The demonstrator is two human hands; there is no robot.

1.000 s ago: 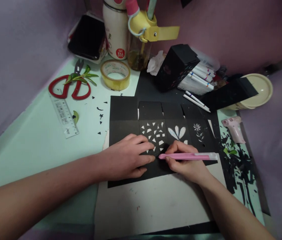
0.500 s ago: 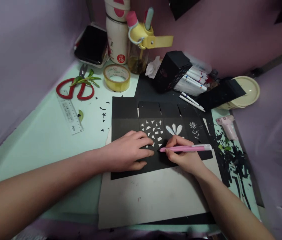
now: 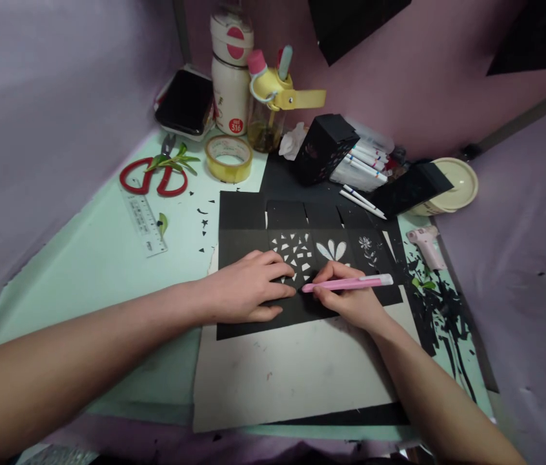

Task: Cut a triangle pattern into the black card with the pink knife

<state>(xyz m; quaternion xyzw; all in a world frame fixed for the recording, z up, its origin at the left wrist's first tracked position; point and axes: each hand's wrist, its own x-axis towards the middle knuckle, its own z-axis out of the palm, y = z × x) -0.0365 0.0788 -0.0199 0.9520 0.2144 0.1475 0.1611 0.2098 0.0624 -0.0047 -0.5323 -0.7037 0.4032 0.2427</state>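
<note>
My left hand point(image 3: 253, 288) lies with spread fingers on a black card sheet point(image 3: 241, 248), pressing it down left of the middle. In my right hand point(image 3: 345, 297) is a slim pink pen-shaped craft knife point(image 3: 345, 284), pinched near its front end. Its small dark tip meets the card just right of my left fingertips; the exact contact is too small to make out. Cut-outs in the card show white: angular bits beside my left fingers, a petal shape point(image 3: 332, 250) above my right hand, and a small flower point(image 3: 365, 243). Under the card lies a greyish-white board point(image 3: 292, 378).
Red-handled scissors point(image 3: 172, 183), a clear ruler point(image 3: 143, 219) and a tape roll point(image 3: 228, 169) lie on the left. Bottles point(image 3: 231, 90) stand behind. A black box point(image 3: 324, 148), white markers point(image 3: 367, 166), a pink glue gun point(image 3: 428, 244) and black scraps point(image 3: 442, 316) are toward the right.
The camera view has shifted slightly, showing more of the back wall. Both hands keep nearly the same places on the card, and the knife tip has moved at most a little.
</note>
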